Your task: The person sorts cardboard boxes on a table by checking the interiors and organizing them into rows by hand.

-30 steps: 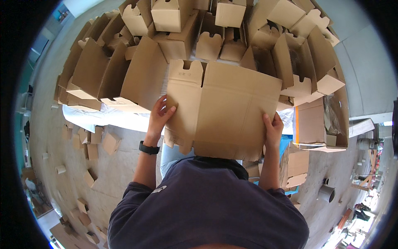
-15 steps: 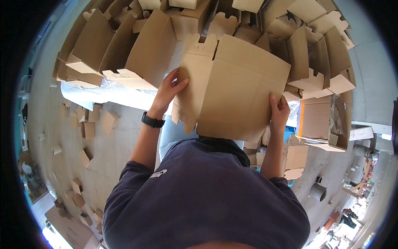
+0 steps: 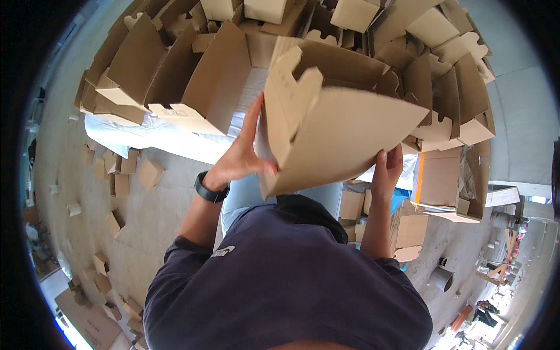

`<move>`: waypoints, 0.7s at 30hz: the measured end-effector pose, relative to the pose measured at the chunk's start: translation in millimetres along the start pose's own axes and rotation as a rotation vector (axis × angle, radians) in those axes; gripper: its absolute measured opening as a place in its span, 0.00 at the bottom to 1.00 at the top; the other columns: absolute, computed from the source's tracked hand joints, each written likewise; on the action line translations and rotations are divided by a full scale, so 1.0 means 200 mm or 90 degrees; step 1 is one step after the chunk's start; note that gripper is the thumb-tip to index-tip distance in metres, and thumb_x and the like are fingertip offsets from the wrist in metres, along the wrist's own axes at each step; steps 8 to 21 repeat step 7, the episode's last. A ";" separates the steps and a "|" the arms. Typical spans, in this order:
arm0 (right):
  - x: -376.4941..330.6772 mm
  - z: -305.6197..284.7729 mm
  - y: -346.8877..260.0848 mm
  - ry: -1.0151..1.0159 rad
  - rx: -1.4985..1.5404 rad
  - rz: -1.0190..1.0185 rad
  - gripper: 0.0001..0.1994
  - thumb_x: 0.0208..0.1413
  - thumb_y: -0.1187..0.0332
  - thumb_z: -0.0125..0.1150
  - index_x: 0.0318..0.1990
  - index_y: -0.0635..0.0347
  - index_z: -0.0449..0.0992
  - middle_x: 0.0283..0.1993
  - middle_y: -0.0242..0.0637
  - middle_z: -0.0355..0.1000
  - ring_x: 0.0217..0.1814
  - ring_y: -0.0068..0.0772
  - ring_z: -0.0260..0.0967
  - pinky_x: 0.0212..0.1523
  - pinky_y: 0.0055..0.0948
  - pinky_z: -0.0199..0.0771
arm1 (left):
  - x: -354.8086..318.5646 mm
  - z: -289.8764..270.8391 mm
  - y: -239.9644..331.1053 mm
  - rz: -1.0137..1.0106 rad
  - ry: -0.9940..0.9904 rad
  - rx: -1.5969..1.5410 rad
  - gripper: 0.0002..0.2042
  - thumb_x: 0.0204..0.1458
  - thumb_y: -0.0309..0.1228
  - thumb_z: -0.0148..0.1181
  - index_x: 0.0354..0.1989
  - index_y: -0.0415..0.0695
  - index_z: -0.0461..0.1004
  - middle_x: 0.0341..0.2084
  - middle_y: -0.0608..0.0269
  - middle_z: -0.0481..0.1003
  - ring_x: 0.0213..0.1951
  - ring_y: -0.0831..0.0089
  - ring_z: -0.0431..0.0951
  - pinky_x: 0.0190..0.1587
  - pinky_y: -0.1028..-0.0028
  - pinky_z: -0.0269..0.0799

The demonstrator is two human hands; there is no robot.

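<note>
Between my hands a brown cardboard box (image 3: 344, 134) is held up, tilted, with its side walls raised and its notched left end panel showing. My left hand (image 3: 240, 158) grips the left end, fingers along the outer side and thumb against the lower corner. At the lower right edge, my right hand (image 3: 387, 169) pinches the board between thumb and fingers. Part of the box's inside shows past its near wall; its far end is hard to tell from the boxes behind it.
Open cardboard boxes (image 3: 219, 81) crowd the white-covered table (image 3: 160, 137) in front of me, left and right. A box with an orange stripe (image 3: 440, 178) stands at the right. Small cartons (image 3: 150, 174) lie on the floor, and a grey bucket-like container (image 3: 441, 279) stands at right.
The board was held nearly flat toward me; now it is folded into a box shape and tipped. My left hand has moved from its left edge to the lower left corner.
</note>
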State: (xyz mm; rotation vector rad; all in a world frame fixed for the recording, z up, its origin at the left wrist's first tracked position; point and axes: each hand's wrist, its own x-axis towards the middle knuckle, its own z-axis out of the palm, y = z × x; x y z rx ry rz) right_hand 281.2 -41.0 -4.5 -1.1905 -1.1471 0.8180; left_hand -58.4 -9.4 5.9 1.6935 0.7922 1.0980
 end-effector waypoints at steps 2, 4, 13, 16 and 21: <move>0.00 0.01 0.05 0.011 0.101 -0.014 0.27 0.65 0.64 0.53 0.66 0.66 0.56 0.62 0.40 0.64 0.64 0.30 0.60 0.65 0.32 0.57 | 0.02 -0.01 0.07 0.016 -0.079 0.033 0.72 0.23 0.54 0.79 0.72 0.39 0.31 0.72 0.48 0.36 0.73 0.58 0.35 0.71 0.62 0.34; -0.01 0.07 0.07 -0.043 0.154 -0.064 0.35 0.65 0.48 0.47 0.70 0.61 0.48 0.71 0.39 0.52 0.72 0.35 0.48 0.70 0.38 0.45 | 0.01 0.00 0.09 0.020 -0.127 0.039 0.73 0.21 0.52 0.81 0.72 0.40 0.31 0.72 0.49 0.35 0.73 0.58 0.34 0.71 0.62 0.34; 0.03 0.09 0.14 -0.074 0.224 0.006 0.39 0.62 0.43 0.49 0.73 0.53 0.44 0.73 0.37 0.49 0.75 0.39 0.44 0.72 0.37 0.41 | -0.05 0.02 0.01 0.008 -0.139 0.025 0.70 0.26 0.48 0.81 0.72 0.43 0.30 0.73 0.52 0.34 0.73 0.57 0.33 0.72 0.62 0.32; 0.03 0.09 0.14 -0.074 0.224 0.006 0.39 0.62 0.43 0.49 0.73 0.53 0.44 0.73 0.37 0.49 0.75 0.39 0.44 0.72 0.37 0.41 | -0.05 0.02 0.01 0.008 -0.139 0.025 0.70 0.26 0.48 0.81 0.72 0.43 0.30 0.73 0.52 0.34 0.73 0.57 0.33 0.72 0.62 0.32; 0.03 0.09 0.14 -0.074 0.224 0.006 0.39 0.62 0.43 0.49 0.73 0.53 0.44 0.73 0.37 0.49 0.75 0.39 0.44 0.72 0.37 0.41 | -0.05 0.02 0.01 0.008 -0.139 0.025 0.70 0.26 0.48 0.81 0.72 0.43 0.30 0.73 0.52 0.34 0.73 0.57 0.33 0.72 0.62 0.32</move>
